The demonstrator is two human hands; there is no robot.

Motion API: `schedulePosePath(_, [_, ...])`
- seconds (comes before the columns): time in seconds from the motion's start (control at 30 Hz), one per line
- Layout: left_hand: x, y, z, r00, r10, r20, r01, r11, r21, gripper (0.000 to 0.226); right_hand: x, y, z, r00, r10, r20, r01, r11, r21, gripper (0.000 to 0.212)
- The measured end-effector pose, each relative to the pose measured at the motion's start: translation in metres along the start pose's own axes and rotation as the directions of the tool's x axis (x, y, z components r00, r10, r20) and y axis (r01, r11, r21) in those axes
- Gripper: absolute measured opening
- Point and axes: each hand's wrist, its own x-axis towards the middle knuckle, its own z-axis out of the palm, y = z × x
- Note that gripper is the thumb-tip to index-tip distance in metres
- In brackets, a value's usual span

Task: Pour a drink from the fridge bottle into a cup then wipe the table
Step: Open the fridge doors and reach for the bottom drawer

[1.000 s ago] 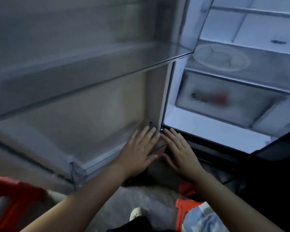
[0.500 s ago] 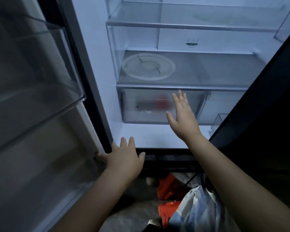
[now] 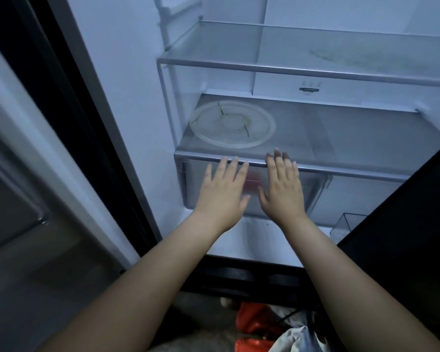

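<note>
The fridge stands open in front of me. My left hand point(image 3: 222, 193) and my right hand point(image 3: 282, 188) are both stretched flat, fingers apart, in front of the clear drawer point(image 3: 313, 191) under the lower glass shelf point(image 3: 341, 138). The right fingertips reach the shelf's front edge. Something red point(image 3: 252, 180) shows blurred through the drawer front between my hands; I cannot tell what it is. No bottle or cup is plainly visible.
A round clear plastic lid or plate point(image 3: 233, 124) lies on the lower shelf at left. An upper glass shelf point(image 3: 315, 54) is above. The open left door point(image 3: 23, 174) has bins. A dark door point(image 3: 404, 224) stands at right. Red things point(image 3: 252, 323) lie on the floor.
My view has swung from the left door to the fridge interior. My left hand left the door edge and rose beside the right hand before the drawer.
</note>
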Motion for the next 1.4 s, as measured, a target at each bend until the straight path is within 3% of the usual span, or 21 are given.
schedulePosePath(0.4, [0.042, -0.01, 0.054, 0.976, 0.084, -0.199, -0.094, 0.995, -0.04, 0.071, 0.0, 0.003, 0.015, 0.992, 0.003, -0.128, 0.008, 0.996, 0.087, 0.074])
schedulePosePath(0.47, [0.042, -0.011, 0.051, 0.98, 0.083, -0.181, -0.098, 0.992, -0.077, 0.071, -0.007, -0.001, 0.009, 0.985, 0.03, -0.169, 0.017, 0.962, 0.273, 0.067])
schedulePosePath(0.53, [0.035, -0.012, 0.052, 0.987, 0.045, -0.157, -0.085, 0.963, -0.256, 0.07, -0.023, -0.013, 0.0, 0.962, 0.194, -0.192, -0.038, 0.791, 0.61, 0.057])
schedulePosePath(0.6, [0.019, -0.006, 0.053, 0.977, -0.086, -0.197, -0.054, 0.789, -0.612, 0.067, -0.04, -0.025, -0.006, 0.879, 0.461, -0.125, -0.149, 0.515, 0.844, 0.049])
schedulePosePath(0.67, [0.003, 0.008, 0.055, 0.915, -0.362, -0.179, 0.032, 0.506, -0.862, 0.059, -0.044, -0.03, -0.007, 0.739, 0.662, 0.129, -0.269, 0.114, 0.956, 0.04])
schedulePosePath(0.7, [0.0, 0.014, 0.054, 0.858, -0.51, -0.056, 0.108, 0.286, -0.952, 0.055, -0.04, -0.029, -0.008, 0.663, 0.69, 0.292, -0.291, -0.122, 0.949, 0.036])
schedulePosePath(0.73, [0.001, 0.018, 0.051, 0.794, -0.586, 0.16, 0.168, -0.041, -0.985, 0.051, -0.035, -0.026, -0.009, 0.601, 0.67, 0.436, -0.272, -0.341, 0.9, 0.032])
schedulePosePath(0.77, [0.006, 0.017, 0.048, 0.736, -0.555, 0.387, 0.174, -0.398, -0.901, 0.049, -0.03, -0.023, -0.01, 0.561, 0.624, 0.543, -0.228, -0.514, 0.827, 0.031])
schedulePosePath(0.8, [0.012, 0.012, 0.047, 0.702, -0.449, 0.553, 0.141, -0.673, -0.726, 0.051, -0.026, -0.019, -0.011, 0.541, 0.574, 0.615, -0.179, -0.636, 0.751, 0.032])
schedulePosePath(0.83, [0.017, 0.005, 0.046, 0.701, -0.326, 0.635, 0.083, -0.846, -0.527, 0.056, -0.023, -0.016, -0.012, 0.537, 0.527, 0.659, -0.138, -0.715, 0.685, 0.033])
schedulePosePath(0.87, [0.02, -0.004, 0.046, 0.71, -0.239, 0.662, 0.03, -0.929, -0.368, 0.06, -0.022, -0.013, -0.012, 0.545, 0.492, 0.679, -0.11, -0.761, 0.639, 0.033])
schedulePosePath(0.97, [0.025, -0.018, 0.047, 0.753, -0.186, 0.631, -0.05, -0.972, -0.227, 0.065, -0.022, -0.007, -0.015, 0.577, 0.441, 0.687, -0.074, -0.81, 0.582, 0.044])
schedulePosePath(1.1, [0.027, -0.017, 0.038, 0.779, -0.162, 0.605, -0.034, -0.975, -0.217, 0.067, -0.026, -0.004, -0.021, 0.584, 0.414, 0.699, -0.063, -0.835, 0.547, 0.047])
schedulePosePath(1.4, [-0.003, -0.015, 0.028, 0.769, -0.134, 0.625, -0.002, -0.978, -0.207, 0.072, -0.051, -0.011, -0.033, 0.581, 0.417, 0.699, -0.067, -0.832, 0.551, 0.048])
